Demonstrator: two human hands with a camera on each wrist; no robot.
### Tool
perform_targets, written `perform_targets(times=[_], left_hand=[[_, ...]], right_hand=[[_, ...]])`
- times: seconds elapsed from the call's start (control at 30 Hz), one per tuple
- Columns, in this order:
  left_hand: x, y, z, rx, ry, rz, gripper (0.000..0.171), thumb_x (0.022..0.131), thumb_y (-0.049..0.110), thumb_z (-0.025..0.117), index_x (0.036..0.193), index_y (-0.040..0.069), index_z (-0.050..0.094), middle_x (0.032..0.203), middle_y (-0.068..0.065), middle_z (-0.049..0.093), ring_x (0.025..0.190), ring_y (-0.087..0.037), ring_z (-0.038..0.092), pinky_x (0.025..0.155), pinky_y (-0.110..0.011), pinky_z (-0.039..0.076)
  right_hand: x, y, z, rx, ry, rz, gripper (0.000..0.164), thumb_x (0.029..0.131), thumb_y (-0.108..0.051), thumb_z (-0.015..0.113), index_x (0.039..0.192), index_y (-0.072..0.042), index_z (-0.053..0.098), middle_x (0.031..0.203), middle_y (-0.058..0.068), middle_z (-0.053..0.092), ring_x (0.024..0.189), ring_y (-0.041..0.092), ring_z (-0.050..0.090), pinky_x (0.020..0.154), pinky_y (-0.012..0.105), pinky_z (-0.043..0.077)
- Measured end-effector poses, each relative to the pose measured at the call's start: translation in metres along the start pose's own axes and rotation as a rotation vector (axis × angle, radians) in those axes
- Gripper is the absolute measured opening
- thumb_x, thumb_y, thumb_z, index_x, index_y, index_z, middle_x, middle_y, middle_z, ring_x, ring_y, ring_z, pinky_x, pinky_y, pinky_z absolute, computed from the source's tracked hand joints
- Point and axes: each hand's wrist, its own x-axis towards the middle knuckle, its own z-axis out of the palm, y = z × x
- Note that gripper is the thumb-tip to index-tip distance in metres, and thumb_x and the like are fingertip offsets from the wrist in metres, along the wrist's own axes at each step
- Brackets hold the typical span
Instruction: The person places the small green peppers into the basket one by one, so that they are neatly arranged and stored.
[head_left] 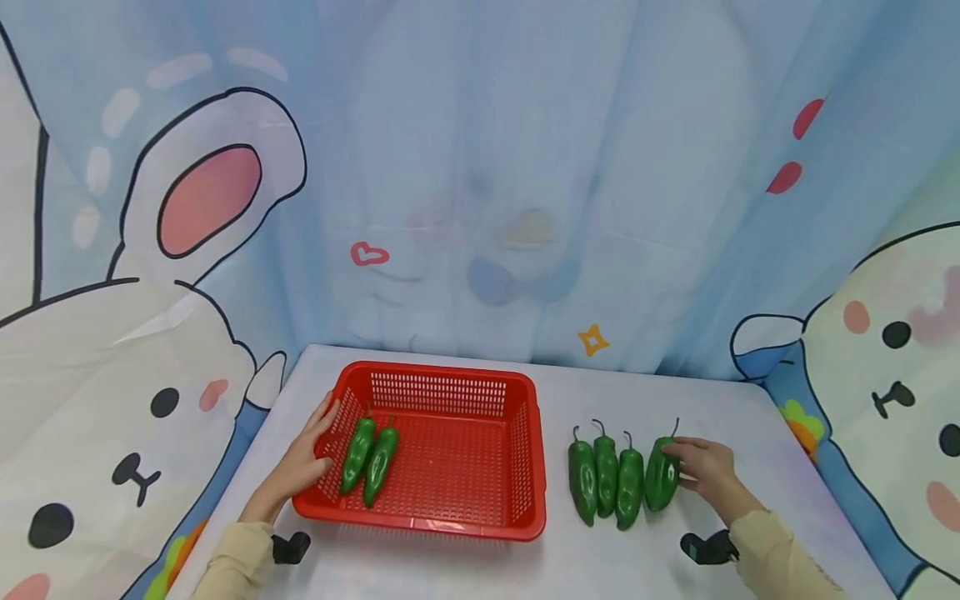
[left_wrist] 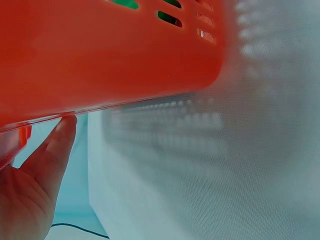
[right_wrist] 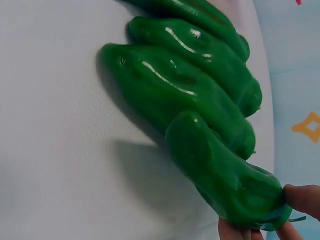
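Note:
My left hand (head_left: 302, 460) lies along the left side of a red plastic basket (head_left: 450, 523), its fingers spread and fairly straight against the rim. Close up in the left wrist view, the fingers (left_wrist: 59, 142) touch the red rim from outside. Inside the basket, two green peppers (head_left: 358, 454) lie at its left end. On the right, my right hand (head_left: 708, 467) pinches a glossy green pepper (right_wrist: 227, 180) near its stem end, thumb and fingers on opposite sides. That pepper tilts over its shadow, its free tip overlapping a neighbouring pepper (right_wrist: 175, 95).
Three green peppers (head_left: 606, 468) lie side by side on the white table (head_left: 600, 567), between the basket and my right hand. A patterned light-blue curtain (head_left: 480, 167) hangs behind the table and along both sides.

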Motion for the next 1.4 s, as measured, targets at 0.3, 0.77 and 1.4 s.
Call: perform_targets(times=[0.3, 0.77, 1.4], left_hand=[[0.0, 0.001, 0.0, 0.023, 0.033, 0.058, 0.09, 0.065, -0.012, 0.052, 0.151, -0.008, 0.026, 0.163, -0.02, 0.011, 0.144, -0.049, 0.014, 0.089, -0.052, 0.047], [-0.001, 0.001, 0.001, -0.004, 0.006, 0.001, 0.091, 0.066, -0.015, 0.052, 0.152, -0.007, 0.025, 0.163, -0.021, 0.008, 0.145, -0.049, 0.009, 0.094, -0.058, 0.042], [0.002, 0.002, 0.001, -0.008, 0.0, -0.006, 0.091, 0.066, -0.017, 0.052, 0.152, -0.007, 0.024, 0.163, -0.021, 0.007, 0.146, -0.047, 0.009, 0.096, -0.056, 0.042]], right_hand=[[-0.013, -0.026, -0.005, 0.061, -0.052, -0.051, 0.064, 0.091, -0.016, 0.066, 0.142, 0.013, 0.038, 0.129, 0.031, 0.048, 0.123, 0.047, 0.049, 0.084, 0.049, 0.054], [-0.037, -0.076, 0.018, 0.146, -0.152, -0.071, 0.068, 0.092, -0.017, 0.066, 0.147, 0.007, 0.036, 0.116, 0.011, 0.056, 0.099, 0.021, 0.061, 0.076, 0.037, 0.056], [-0.055, -0.112, 0.111, 0.233, -0.309, -0.113, 0.061, 0.093, -0.011, 0.062, 0.146, 0.008, 0.038, 0.134, 0.023, 0.048, 0.119, 0.036, 0.055, 0.089, 0.042, 0.052]])
